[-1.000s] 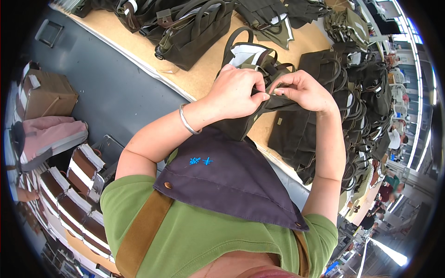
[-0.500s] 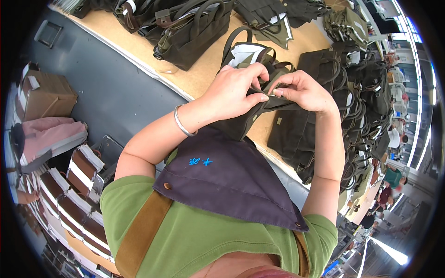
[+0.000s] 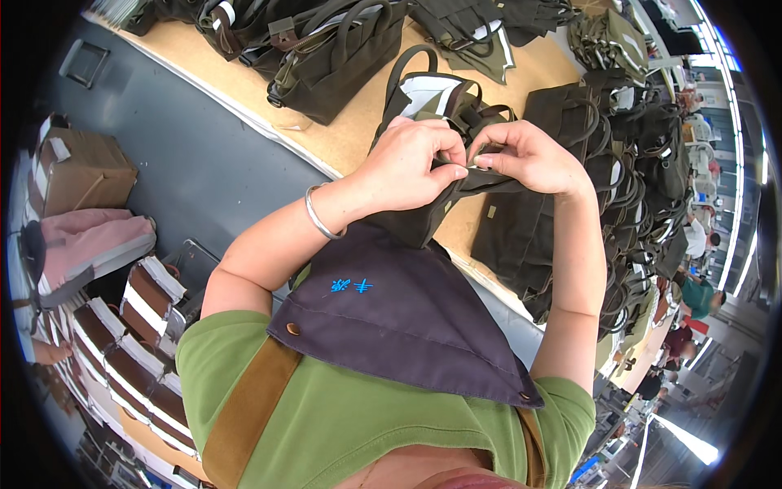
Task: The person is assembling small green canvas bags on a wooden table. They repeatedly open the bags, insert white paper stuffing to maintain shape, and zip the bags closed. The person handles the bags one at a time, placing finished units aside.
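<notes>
A dark olive bag [image 3: 419, 220] with looped handles and a pale lining stands at the table's near edge, right against my apron. My left hand [image 3: 415, 159] pinches the bag's upper edge between thumb and fingers. Close beside it, my right hand [image 3: 529, 159] grips the same edge, thumb and forefinger pressed together around a small pale spot that is too small to name. The fingertips of both hands almost meet. Part of the bag's opening and rim is hidden behind my hands.
Another dark bag [image 3: 338, 69] lies farther left on the tan tabletop [image 3: 285, 118]. Many similar bags [image 3: 635, 163] crowd the right side. Folded olive pieces [image 3: 607, 45] are stacked at the back. On the left are a cardboard box [image 3: 85, 171] and a pink backpack [image 3: 98, 240]. People work far right.
My left fingers have curled in from a more spread pose and now press on the bag's edge. My right hand has barely shifted.
</notes>
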A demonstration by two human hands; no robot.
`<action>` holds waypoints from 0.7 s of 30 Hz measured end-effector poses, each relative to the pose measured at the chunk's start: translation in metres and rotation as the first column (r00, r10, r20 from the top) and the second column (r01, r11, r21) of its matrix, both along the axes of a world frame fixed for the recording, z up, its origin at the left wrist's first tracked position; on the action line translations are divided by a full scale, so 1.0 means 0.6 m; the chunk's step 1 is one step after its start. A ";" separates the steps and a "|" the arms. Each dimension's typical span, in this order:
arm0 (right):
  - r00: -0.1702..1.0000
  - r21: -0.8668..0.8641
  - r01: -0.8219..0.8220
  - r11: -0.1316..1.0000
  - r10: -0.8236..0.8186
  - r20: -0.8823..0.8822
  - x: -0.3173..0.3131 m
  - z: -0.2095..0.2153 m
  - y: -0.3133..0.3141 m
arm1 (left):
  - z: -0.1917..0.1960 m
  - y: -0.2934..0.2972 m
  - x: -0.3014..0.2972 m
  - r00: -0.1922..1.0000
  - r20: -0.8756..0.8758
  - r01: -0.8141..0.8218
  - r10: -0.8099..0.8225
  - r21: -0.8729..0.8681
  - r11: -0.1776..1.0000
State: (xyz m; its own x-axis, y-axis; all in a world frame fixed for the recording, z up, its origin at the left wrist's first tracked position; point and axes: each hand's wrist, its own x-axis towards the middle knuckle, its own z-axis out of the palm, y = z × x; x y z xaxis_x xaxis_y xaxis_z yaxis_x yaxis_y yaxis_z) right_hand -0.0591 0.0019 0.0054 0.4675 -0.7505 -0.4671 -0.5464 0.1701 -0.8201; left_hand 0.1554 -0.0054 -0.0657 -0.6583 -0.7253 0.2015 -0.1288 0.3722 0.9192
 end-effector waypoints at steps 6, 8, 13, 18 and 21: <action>0.999 -0.065 0.047 0.997 -0.047 0.004 -0.008 -0.020 -0.010 | 0.013 0.015 -0.004 0.962 0.020 -0.246 0.273 -0.373 0.895; 0.996 -0.068 0.080 0.994 -0.077 0.036 -0.010 -0.023 -0.012 | 0.005 0.023 -0.011 0.966 -0.047 -0.254 0.254 -0.333 0.908; 0.970 -0.061 0.193 0.979 -0.199 -0.137 -0.014 -0.003 -0.003 | -0.001 0.027 -0.028 0.954 -0.059 -0.299 0.295 -0.293 0.908; 0.973 -0.150 0.232 0.961 -0.229 0.040 -0.026 -0.005 0.013 | -0.012 0.023 -0.043 0.938 -0.099 -0.347 0.333 -0.243 0.906; 0.974 -0.224 0.226 0.948 -0.219 0.058 -0.037 -0.015 0.017 | -0.013 0.022 -0.047 0.941 -0.098 -0.337 0.324 -0.191 0.922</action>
State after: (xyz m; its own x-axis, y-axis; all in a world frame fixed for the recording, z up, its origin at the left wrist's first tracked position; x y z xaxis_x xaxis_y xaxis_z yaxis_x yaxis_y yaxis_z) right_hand -0.0810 0.0120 -0.0039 0.2885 -0.9216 -0.2599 -0.4891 0.0915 -0.8674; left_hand 0.1274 0.0076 -0.0733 -0.3695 -0.8390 0.3995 -0.2204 0.4968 0.8395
